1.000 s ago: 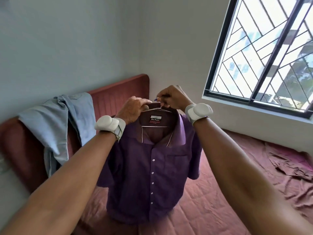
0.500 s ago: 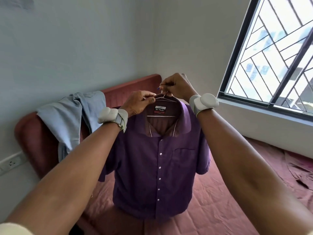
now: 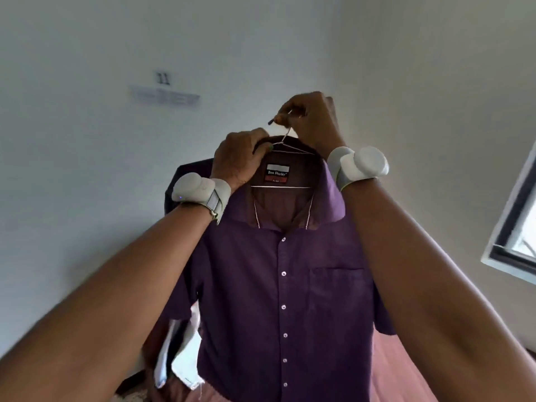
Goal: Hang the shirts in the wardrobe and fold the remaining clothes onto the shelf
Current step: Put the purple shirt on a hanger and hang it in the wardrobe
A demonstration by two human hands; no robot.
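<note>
While we hold the purple shirt (image 3: 278,285) up in front of the pale wall (image 3: 87,169), both our hands meet at its collar. Our left hand (image 3: 240,158) has its fingers curled over the back of the collar, gripping the cloth together with the top of the wire hanger (image 3: 287,150) just beside the neck. Our right hand (image 3: 311,120), slightly higher, pinches the hanger's hook between thumb and fingers, with the dark tip of the hook poking out to the left of the fingertips. The hanger's thin bar runs across inside the open collar, below the brand label (image 3: 278,173).

The shirt hangs straight down from the hanger, front toward us, buttoned along its placket, with a chest pocket on its right side and short sleeves spread to either side behind our forearms. Each of our wrists carries a grey-white band with a rounded device (image 3: 193,188).

Behind the shirt's left edge a dark shape and some pale, blurred cloth (image 3: 179,364) show; we cannot tell what they are. Below the hem, toward the bottom right corner, lies the reddish bed cover (image 3: 400,369). A window frame (image 3: 519,233) sits at the right edge, and a blurred sign reading 11 (image 3: 163,89) is fixed high on the wall.
</note>
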